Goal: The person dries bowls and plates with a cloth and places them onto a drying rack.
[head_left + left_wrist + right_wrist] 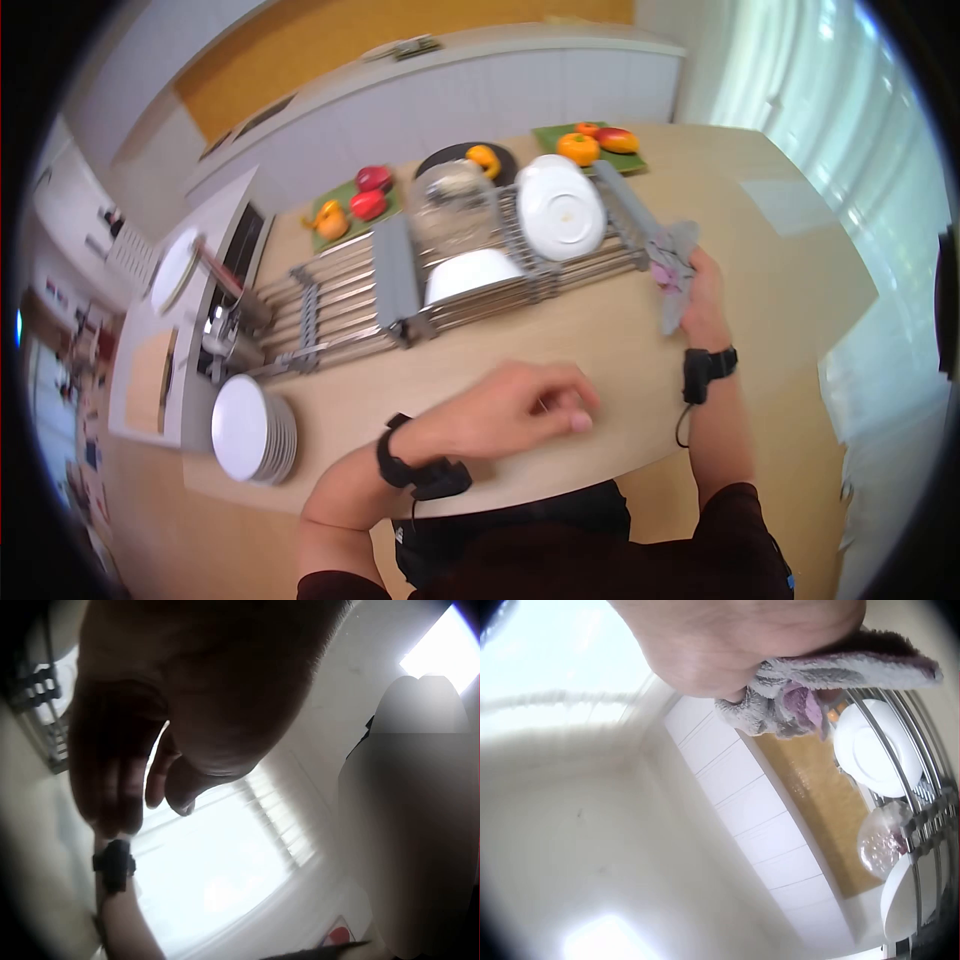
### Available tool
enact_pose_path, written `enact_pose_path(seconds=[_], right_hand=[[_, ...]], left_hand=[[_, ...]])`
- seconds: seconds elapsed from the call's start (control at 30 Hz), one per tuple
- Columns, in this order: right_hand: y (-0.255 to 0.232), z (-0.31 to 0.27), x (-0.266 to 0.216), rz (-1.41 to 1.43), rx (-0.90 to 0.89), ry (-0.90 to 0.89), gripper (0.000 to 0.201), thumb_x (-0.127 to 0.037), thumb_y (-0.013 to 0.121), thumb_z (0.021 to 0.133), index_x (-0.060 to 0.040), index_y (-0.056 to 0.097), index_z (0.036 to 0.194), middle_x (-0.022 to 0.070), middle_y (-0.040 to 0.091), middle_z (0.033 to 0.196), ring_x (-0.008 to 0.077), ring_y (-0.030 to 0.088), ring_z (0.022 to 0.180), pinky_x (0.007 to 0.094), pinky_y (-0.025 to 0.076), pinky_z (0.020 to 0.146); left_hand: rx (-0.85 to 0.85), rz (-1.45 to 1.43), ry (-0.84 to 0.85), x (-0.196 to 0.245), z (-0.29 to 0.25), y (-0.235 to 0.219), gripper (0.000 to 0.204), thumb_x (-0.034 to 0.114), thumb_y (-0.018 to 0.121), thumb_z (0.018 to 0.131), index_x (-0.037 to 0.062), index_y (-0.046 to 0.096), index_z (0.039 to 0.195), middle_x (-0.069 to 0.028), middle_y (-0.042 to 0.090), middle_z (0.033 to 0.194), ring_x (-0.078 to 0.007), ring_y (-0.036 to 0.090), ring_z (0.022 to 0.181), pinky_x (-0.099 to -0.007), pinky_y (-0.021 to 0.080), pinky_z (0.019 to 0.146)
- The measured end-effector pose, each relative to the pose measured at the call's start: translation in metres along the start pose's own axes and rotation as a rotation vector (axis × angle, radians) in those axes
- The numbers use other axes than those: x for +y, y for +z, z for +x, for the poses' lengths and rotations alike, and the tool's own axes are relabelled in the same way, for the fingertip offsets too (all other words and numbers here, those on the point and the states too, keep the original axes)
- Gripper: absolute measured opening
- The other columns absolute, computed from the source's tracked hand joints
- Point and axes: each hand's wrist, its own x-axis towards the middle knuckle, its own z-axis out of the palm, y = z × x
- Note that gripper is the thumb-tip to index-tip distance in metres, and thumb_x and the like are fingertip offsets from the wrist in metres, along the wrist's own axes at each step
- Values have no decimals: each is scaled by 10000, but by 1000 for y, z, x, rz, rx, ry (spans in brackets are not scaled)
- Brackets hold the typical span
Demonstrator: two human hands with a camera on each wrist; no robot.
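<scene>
My right hand (707,300) grips a grey cloth (676,268) with a pinkish-purple side, close to the right end of a metal dish rack (345,290). In the right wrist view the cloth (810,682) is bunched under the palm and fingers. My left hand (525,405) hovers over the front of the table with loosely bent fingers and nothing in them; the left wrist view shows the same hand (195,697) from below. In the rack stand a white oval dish (560,212), a white bowl (472,275) and a clear glass bowl (450,212).
A stack of white plates (245,430) stands at the table's front left. Behind the rack lie green boards with fruit (368,205) and more fruit (578,149), and a dark round plate (508,165). Metal containers (228,335) stand left of the rack.
</scene>
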Motion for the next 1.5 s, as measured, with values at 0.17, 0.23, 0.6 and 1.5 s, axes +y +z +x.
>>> enact_pose_path(seconds=[0.17,0.23,0.6,1.5], right_hand=[[57,-42,10,-96,-392,145,219,-138,609,1027,8,719,1147,75,752,976,132,692,781,254,512,606],[91,-71,24,-257,-461,162,215,-117,617,1019,16,722,1151,76,755,995,133,711,827,254,541,633],[206,-166,132,-725,-765,-85,224,-46,610,1017,-2,743,1192,97,735,1221,186,678,1127,334,540,999],[171,-131,172,-502,-786,233,247,-138,630,1069,1,648,1272,38,715,1011,74,650,814,271,568,762]], left_hand=[[-56,-406,-83,-81,-42,13,272,217,663,1085,19,677,1270,-53,755,1009,-125,720,940,-304,585,834],[-32,-582,-107,-100,-55,8,273,217,639,1100,8,665,1274,-62,753,1009,-132,727,951,-304,592,836],[158,-1074,-59,-163,-82,20,331,275,545,1134,-10,607,1289,-168,744,1041,-261,774,944,-389,673,852],[160,-1309,-65,-180,-83,6,224,191,568,1124,22,572,1272,-151,715,1034,-268,735,911,-399,596,833]])
